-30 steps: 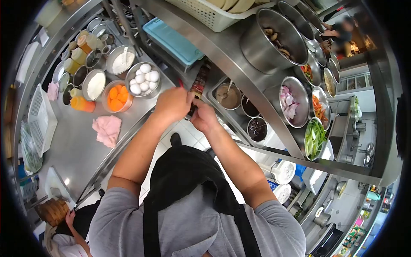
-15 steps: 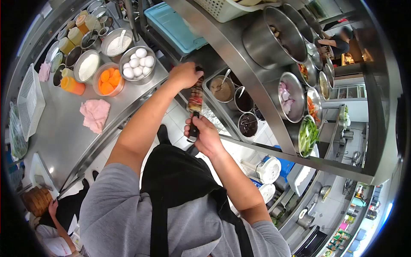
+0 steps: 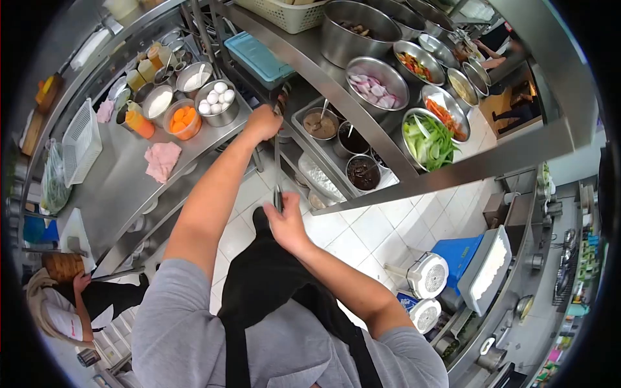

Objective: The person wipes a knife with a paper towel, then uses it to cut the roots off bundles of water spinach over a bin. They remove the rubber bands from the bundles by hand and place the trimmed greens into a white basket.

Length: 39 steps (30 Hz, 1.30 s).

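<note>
My left hand, fingers closed, grips a dark, patterned sleeve-like piece beside the blue-lidded box. Nearer my body, my right hand is closed round the dark handle of a long, thin blade. That blade points away from me toward my left hand; whether its tip is still inside the patterned piece is hidden. Right of my left hand are metal containers of brown sauce and dark sauce.
On the left counter are a bowl of eggs, orange yolk-like pieces and a pink cloth. A steel shelf edge crosses the right, with vegetable bowls. A co-worker is at lower left.
The handle has moved away from the patterned piece toward my body, and a thin length of blade now shows between my hands. The view has shifted, showing more floor.
</note>
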Each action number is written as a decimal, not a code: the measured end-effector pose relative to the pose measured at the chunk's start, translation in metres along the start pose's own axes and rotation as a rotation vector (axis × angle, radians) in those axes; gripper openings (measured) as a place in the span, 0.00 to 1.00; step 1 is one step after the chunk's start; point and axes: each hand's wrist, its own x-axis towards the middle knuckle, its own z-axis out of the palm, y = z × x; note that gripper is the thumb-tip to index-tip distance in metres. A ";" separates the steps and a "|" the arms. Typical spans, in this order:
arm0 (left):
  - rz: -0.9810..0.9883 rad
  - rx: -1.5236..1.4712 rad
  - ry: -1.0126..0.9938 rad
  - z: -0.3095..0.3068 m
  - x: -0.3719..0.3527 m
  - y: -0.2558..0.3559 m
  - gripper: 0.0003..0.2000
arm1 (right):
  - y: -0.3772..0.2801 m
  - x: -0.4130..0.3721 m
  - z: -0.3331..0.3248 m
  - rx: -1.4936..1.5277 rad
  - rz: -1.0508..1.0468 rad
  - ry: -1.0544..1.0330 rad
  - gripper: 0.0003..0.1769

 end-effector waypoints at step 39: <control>-0.913 -1.845 0.390 -0.054 -0.638 -0.228 0.28 | -0.029 -0.209 0.230 -0.657 -0.452 -1.636 0.33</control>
